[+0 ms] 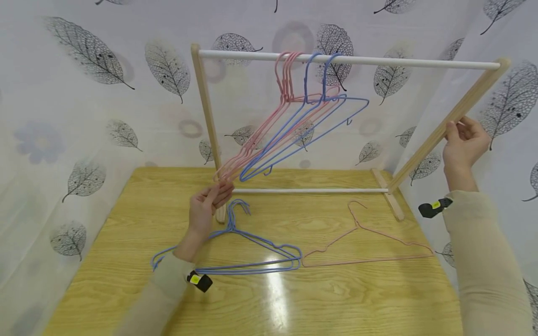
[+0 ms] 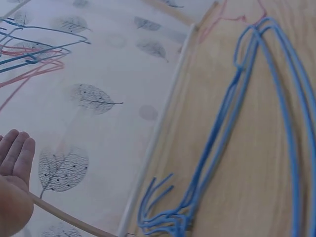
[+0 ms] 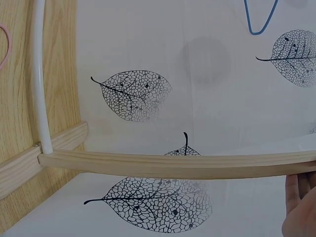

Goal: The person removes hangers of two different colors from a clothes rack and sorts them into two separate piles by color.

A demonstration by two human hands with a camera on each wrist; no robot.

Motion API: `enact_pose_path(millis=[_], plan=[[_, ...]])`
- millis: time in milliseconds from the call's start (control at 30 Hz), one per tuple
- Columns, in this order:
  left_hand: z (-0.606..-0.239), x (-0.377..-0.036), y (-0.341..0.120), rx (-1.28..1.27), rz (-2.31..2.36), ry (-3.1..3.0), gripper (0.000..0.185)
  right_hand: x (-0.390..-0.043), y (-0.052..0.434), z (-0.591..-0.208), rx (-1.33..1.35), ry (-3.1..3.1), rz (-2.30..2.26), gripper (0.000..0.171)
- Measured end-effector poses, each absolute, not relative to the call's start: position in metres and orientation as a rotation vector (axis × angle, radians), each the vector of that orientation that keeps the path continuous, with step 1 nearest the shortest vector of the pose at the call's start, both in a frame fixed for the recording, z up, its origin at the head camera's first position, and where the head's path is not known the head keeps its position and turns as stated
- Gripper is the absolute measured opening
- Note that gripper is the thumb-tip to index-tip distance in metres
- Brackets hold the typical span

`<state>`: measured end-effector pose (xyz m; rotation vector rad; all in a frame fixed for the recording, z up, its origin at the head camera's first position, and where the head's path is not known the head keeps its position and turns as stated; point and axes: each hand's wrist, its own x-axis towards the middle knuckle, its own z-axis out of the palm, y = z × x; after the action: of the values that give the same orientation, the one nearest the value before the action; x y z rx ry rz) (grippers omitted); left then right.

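A white-railed clothes rack [image 1: 399, 61] with wooden sides carries several pink hangers [image 1: 287, 79] and two blue hangers [image 1: 324, 84], bunched left of its middle and slanting towards the person. My left hand [image 1: 203, 210] is at the low near ends of the pink hangers, fingertips right at the wire. In the left wrist view the left hand's fingers [image 2: 22, 158] look straight. With thumb and fingers, my right hand [image 1: 466, 142] grips the rack's right wooden post [image 1: 429, 144] partway up; in the right wrist view its fingers [image 3: 293, 192] come up from the post's lower side.
Several blue hangers [image 1: 231, 226] lie stacked on the wooden table [image 1: 336, 298], partly behind the left forearm. To their right lies one pink hanger [image 1: 357, 227]. The rack's lower white bar [image 1: 311, 190] and right foot [image 1: 391, 200] stand behind them. Leaf-patterned sheeting [image 1: 164, 135] surrounds the table.
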<state>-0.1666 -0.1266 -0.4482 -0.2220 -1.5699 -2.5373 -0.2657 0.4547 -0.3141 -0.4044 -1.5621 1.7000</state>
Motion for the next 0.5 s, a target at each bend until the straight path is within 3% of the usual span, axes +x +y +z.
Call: enact_pose_path(millis=[167, 500], plan=[[-0.432, -0.176, -0.128, -0.243, -2.502, -1.559, 0.015, -0.265, 0.456, -0.315, -0.395, -1.584, 1.679, 0.019], [-0.425, -0.184, -0.117, -0.297, -2.565, -1.513, 0.033, -0.266, 0.455, -0.315, -0.387, -1.602, 1.647, 0.02]])
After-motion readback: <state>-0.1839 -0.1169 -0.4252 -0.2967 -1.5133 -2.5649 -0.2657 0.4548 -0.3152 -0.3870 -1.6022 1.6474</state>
